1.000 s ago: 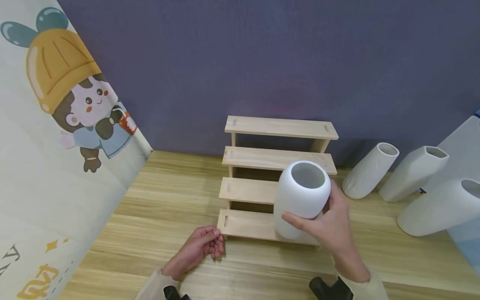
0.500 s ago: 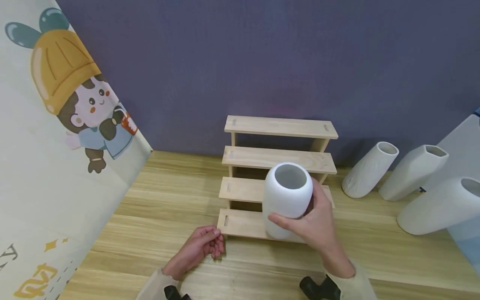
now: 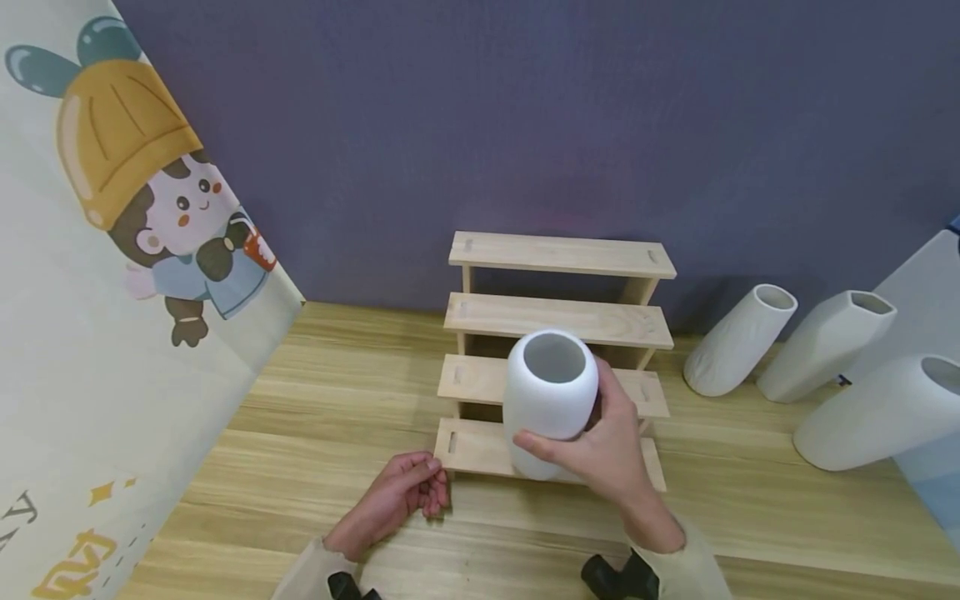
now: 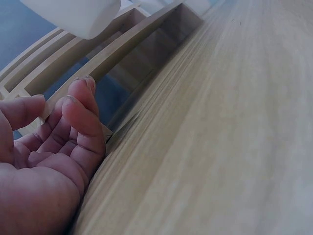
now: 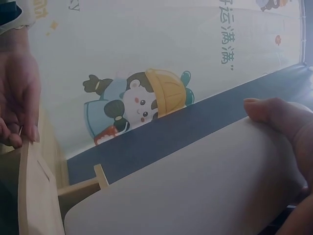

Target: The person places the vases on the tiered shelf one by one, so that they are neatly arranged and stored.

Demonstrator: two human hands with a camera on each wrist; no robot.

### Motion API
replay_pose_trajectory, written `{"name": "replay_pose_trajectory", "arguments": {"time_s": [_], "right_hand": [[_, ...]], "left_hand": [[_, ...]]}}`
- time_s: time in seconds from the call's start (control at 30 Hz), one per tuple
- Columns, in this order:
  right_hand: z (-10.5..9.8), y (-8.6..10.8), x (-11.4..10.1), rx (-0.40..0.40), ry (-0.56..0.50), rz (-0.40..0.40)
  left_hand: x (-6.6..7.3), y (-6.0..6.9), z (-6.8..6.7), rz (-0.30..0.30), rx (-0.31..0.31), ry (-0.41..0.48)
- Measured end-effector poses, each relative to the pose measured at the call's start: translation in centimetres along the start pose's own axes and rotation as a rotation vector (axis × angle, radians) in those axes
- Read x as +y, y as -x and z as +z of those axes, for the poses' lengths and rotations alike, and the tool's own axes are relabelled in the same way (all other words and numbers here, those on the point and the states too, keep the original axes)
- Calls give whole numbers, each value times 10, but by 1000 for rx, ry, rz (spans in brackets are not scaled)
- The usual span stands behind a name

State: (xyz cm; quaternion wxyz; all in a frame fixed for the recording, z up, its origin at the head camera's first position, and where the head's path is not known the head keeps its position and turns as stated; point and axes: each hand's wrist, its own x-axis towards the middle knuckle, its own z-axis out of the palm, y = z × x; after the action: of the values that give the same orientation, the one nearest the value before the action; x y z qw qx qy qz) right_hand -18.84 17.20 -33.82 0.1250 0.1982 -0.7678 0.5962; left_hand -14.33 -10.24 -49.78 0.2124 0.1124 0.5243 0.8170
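Note:
A rounded white vase (image 3: 542,400) is in my right hand (image 3: 592,450), with the thumb across its near side and the fingers round its right side. It is nearly upright over the lowest steps of a light wooden step shelf (image 3: 561,317); I cannot tell whether its base touches the lowest board. In the right wrist view, the smooth side of the vase (image 5: 186,186) fills the lower part. My left hand (image 3: 408,483) pinches the front left corner of the lowest board, its other fingers curled below. In the left wrist view, the board's corner lies behind the thumb and fingers.
Several-step shelf boards rise toward a dark blue back wall (image 3: 525,117). Three tall white vases stand at the right: a slim textured one (image 3: 738,346), a faceted one (image 3: 821,350) and a large smooth one (image 3: 873,417). A cartoon-printed panel (image 3: 52,400) borders the wooden table (image 3: 315,392) on the left.
My right hand has carried the rounded vase to the left along the lower steps. My left hand stays at the shelf's corner.

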Motion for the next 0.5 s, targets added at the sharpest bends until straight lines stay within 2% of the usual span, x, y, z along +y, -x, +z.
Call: {"name": "replay_pose_trajectory", "arguments": {"time_s": [0.5], "right_hand": [[20, -3, 5, -17, -32, 11]], "left_hand": [[2, 0, 0, -15, 4, 4]]}}
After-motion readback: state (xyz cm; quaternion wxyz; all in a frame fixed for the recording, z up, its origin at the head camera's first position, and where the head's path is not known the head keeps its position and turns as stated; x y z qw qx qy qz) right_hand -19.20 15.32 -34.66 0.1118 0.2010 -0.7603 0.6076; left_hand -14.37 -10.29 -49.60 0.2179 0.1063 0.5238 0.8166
